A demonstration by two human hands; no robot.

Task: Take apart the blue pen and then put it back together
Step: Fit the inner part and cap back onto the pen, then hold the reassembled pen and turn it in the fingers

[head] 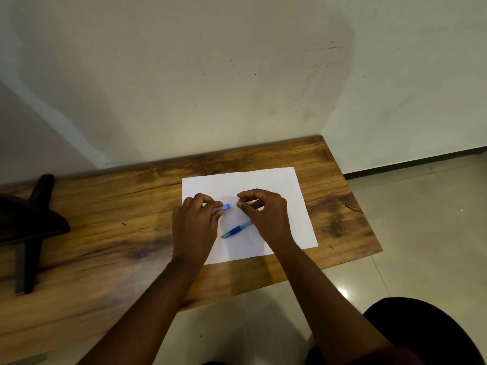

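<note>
1. On the white sheet of paper [263, 185] lies the blue pen's translucent front barrel with its dark blue grip [236, 230], tip pointing toward the person.
2. Just beyond it, the left hand [195, 222] pinches a small blue pen piece [226, 206] between its fingers [218, 205].
3. The right hand [266, 214] is beside it, fingers curled with tips pressed together; whether they hold anything I cannot tell.
4. The paper rests on a brown wooden surface [105, 233].
</note>
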